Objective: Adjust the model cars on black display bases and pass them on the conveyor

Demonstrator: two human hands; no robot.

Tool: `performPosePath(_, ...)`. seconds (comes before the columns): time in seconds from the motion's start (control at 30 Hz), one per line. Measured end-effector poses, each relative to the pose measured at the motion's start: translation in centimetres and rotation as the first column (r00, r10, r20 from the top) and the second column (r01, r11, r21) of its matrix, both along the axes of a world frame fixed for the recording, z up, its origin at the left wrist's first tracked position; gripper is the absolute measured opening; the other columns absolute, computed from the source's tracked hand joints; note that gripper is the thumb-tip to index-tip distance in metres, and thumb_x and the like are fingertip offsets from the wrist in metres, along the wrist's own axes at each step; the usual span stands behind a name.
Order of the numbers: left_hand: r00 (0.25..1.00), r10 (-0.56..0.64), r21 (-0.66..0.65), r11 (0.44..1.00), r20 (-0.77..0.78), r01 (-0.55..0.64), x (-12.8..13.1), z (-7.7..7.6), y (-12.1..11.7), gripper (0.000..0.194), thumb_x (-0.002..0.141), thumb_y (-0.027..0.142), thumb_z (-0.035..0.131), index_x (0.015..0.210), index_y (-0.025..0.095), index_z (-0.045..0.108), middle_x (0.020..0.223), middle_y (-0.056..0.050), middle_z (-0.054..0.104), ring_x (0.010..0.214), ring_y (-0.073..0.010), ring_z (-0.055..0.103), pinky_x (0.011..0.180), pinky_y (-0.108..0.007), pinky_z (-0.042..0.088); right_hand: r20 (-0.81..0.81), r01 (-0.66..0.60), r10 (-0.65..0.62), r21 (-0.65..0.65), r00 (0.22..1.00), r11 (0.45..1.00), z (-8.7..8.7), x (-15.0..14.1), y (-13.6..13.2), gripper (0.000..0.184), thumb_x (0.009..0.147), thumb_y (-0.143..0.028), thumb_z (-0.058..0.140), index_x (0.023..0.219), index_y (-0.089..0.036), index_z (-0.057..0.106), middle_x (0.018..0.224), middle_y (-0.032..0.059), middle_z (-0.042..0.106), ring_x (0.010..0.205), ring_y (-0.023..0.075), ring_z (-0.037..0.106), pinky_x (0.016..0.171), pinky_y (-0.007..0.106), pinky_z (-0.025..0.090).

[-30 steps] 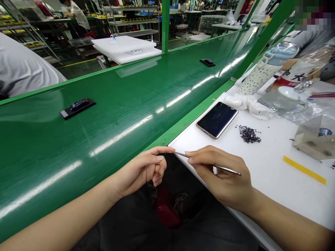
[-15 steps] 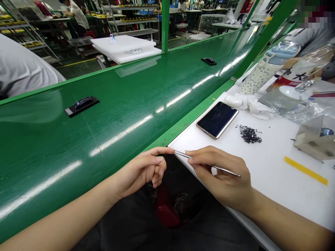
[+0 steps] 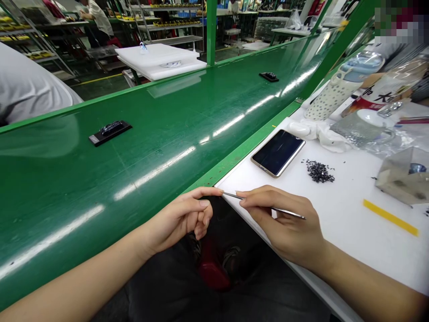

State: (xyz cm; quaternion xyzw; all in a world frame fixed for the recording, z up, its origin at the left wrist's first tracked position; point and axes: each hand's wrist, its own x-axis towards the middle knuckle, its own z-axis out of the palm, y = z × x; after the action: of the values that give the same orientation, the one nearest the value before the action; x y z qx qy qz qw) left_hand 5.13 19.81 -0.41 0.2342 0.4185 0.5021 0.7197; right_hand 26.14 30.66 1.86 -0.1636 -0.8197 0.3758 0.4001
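My right hand (image 3: 284, 221) holds slim steel tweezers (image 3: 268, 204) between thumb and fingers, above the edge of a white workbench (image 3: 348, 241). Their tip points left and ends beside the index fingertip of my left hand (image 3: 181, 219). That hand is curled, with nothing visible in it, and hangs over the dark gap below the bench. A small heap of black granules (image 3: 318, 171) lies on the bench beyond my right hand, and a smartphone (image 3: 278, 153) lies face up to its left.
A green conveyor belt (image 3: 134, 147) runs along the bench, carrying black trays with small dark items (image 3: 110, 132). On the bench stand a dotted bottle (image 3: 335, 94), a white cloth (image 3: 318, 135), a transparent box (image 3: 402, 176) and a yellow strip (image 3: 390, 218). A co-worker's white-sleeved shoulder (image 3: 27, 85) shows at left.
The black trays on the belt have moved right and away from me. My hands and the tweezers have shifted only slightly, and the tweezers' tip stays by my left index finger.
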Motion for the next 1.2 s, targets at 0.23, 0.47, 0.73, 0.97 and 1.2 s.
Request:
performPosePath(0.23,1.000,0.002,-0.006,1.000,-0.017,-0.002,0.19,0.28,0.06,0.035,0.087,0.031,0.063,0.121,0.021,0.064,0.067,0.002,0.056,0.051,-0.0088,0.049,0.051,-0.022,0.043,-0.009,-0.017,0.017,0.014,1.000,1.000,0.17,0.00,-0.07,0.020,0.089,-0.003,0.065,0.093,-0.020,0.075,0.098,0.0042,0.078,0.087,0.0131,0.076,0.071,0.019,0.062)
performPosePath(0.47,0.999,-0.010,0.000,1.000,-0.047,0.010,0.23,0.13,0.09,0.034,0.088,0.031,0.062,0.120,0.021,0.063,0.067,0.002,0.057,0.051,-0.0088,0.050,0.052,-0.022,0.044,-0.003,-0.023,0.023,0.028,1.000,0.999,0.15,0.07,-0.09,0.022,0.089,-0.003,0.064,0.094,-0.021,0.075,0.098,0.0039,0.078,0.086,0.0130,0.075,0.071,0.019,0.061)
performPosePath(0.73,0.996,-0.042,-0.003,0.999,-0.085,0.042,0.08,0.14,0.02,0.034,0.088,0.034,0.065,0.120,0.022,0.066,0.068,0.002,0.059,0.053,-0.0085,0.052,0.053,-0.021,0.046,-0.015,-0.056,0.057,0.031,0.998,0.998,0.06,0.08,-0.08,0.019,0.089,0.000,0.064,0.094,-0.014,0.076,0.100,0.0077,0.078,0.091,0.0105,0.075,0.079,0.014,0.060)
performPosePath(0.97,0.982,-0.087,-0.023,0.996,-0.167,0.085,0.20,0.30,-0.07,0.037,0.085,0.037,0.070,0.117,0.019,0.071,0.066,0.003,0.060,0.059,-0.0086,0.055,0.056,-0.019,0.047,-0.025,-0.094,0.095,0.047,0.995,0.995,0.02,0.06,-0.09,0.017,0.089,0.001,0.064,0.095,-0.011,0.076,0.100,0.0100,0.078,0.093,0.0092,0.075,0.081,0.011,0.059)
performPosePath(1.2,0.987,-0.074,-0.016,0.997,-0.143,0.072,0.02,0.01,-0.06,0.035,0.087,0.037,0.068,0.118,0.020,0.071,0.068,0.002,0.061,0.059,-0.0091,0.055,0.056,-0.020,0.047,-0.028,-0.080,0.081,0.027,0.996,0.996,0.14,0.14,-0.24,0.016,0.089,-0.001,0.064,0.095,-0.012,0.074,0.097,0.0081,0.077,0.083,0.0068,0.072,0.069,0.012,0.056)
